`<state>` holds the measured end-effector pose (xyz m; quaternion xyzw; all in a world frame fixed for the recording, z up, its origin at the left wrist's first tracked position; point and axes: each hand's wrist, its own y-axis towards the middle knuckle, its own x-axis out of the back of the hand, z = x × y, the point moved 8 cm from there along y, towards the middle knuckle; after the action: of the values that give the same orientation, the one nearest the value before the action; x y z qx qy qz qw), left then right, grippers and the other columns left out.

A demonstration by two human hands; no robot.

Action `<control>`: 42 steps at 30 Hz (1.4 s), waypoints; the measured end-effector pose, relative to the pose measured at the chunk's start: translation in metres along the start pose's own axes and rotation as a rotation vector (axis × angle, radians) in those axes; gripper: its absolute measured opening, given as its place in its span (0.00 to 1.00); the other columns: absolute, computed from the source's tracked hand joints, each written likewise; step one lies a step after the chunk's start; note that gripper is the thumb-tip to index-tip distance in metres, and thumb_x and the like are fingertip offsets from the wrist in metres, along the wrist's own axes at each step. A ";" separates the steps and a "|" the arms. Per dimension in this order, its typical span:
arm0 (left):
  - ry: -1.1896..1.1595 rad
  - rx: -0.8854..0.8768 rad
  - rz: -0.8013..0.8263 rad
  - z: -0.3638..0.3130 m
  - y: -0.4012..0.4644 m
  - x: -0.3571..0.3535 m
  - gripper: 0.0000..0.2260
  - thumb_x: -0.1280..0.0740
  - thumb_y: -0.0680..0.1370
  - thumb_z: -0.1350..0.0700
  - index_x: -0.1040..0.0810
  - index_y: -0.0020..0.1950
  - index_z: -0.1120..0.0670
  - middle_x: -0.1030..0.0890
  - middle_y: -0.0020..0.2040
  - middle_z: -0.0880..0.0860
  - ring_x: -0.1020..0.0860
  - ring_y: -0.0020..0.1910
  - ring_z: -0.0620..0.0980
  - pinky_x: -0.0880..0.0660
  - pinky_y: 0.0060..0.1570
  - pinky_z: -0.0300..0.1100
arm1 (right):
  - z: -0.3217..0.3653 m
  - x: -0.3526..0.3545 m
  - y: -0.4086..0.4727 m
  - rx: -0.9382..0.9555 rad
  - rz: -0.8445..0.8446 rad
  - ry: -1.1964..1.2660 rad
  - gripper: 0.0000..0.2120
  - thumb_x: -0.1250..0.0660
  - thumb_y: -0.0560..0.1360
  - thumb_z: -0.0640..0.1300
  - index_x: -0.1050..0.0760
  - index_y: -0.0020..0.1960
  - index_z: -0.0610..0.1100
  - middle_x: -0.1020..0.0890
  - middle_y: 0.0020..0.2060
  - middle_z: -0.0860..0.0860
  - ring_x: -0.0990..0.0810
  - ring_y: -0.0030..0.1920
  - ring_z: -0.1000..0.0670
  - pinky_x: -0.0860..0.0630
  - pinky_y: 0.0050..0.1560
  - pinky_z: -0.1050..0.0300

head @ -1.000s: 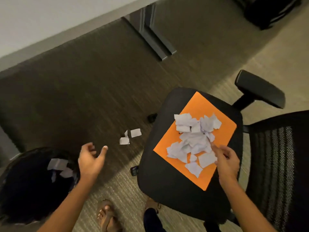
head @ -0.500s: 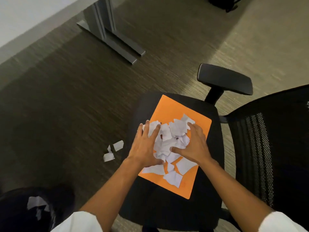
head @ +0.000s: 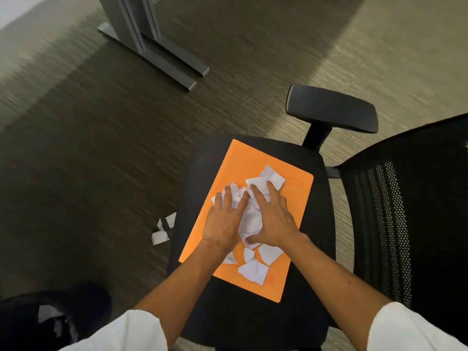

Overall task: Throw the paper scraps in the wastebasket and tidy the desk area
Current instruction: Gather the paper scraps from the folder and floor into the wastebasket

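Left hand (head: 224,221): a second ago raised over the wastebasket (head: 27,323); now flat on the paper scraps (head: 249,219). Right hand (head: 272,219): then picking at the pile's near right edge; now pressed against it. Scraps: then spread across the orange folder (head: 253,160); now bunched between both hands.

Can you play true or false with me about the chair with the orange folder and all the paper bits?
1. Both hands, left hand and right hand, press on the paper scraps. True.
2. The orange folder lies on the floor. False: it lies on the chair seat.
3. Some floor scraps lie beside the chair. True.
4. The wastebasket has no paper in it. False: a white scrap shows inside.
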<state>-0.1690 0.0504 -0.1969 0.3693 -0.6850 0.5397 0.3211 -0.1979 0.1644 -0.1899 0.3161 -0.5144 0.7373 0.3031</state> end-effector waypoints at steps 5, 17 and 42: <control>-0.055 -0.040 -0.066 -0.002 -0.004 0.002 0.42 0.27 0.75 0.61 0.50 0.80 0.48 0.40 0.78 0.58 0.36 0.71 0.58 0.21 0.52 0.46 | 0.000 -0.006 0.001 -0.021 -0.092 0.015 0.48 0.23 0.71 0.54 0.50 0.80 0.58 0.49 0.80 0.48 0.43 0.76 0.44 0.28 0.65 0.53; -0.754 0.079 -0.309 0.029 -0.010 0.016 0.25 0.29 0.74 0.69 0.24 0.69 0.53 0.17 0.56 0.56 0.19 0.53 0.57 0.23 0.46 0.42 | -0.030 0.026 -0.029 -0.013 -0.432 0.473 0.14 0.31 0.73 0.27 0.16 0.55 0.39 0.15 0.47 0.46 0.20 0.46 0.54 0.31 0.44 0.77; -1.896 0.577 -0.578 0.166 -0.144 -0.009 0.21 0.19 0.65 0.66 0.18 0.51 0.49 0.16 0.51 0.53 0.18 0.50 0.52 0.21 0.34 0.39 | 0.074 0.009 -0.083 -0.206 -0.324 1.260 0.06 0.23 0.73 0.43 0.14 0.42 0.54 0.12 0.39 0.46 0.13 0.41 0.46 0.16 0.43 0.48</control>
<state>-0.0486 -0.1313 -0.1678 0.8566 -0.3861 0.0730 -0.3344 -0.1284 0.1191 -0.1159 -0.1333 -0.2522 0.6733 0.6821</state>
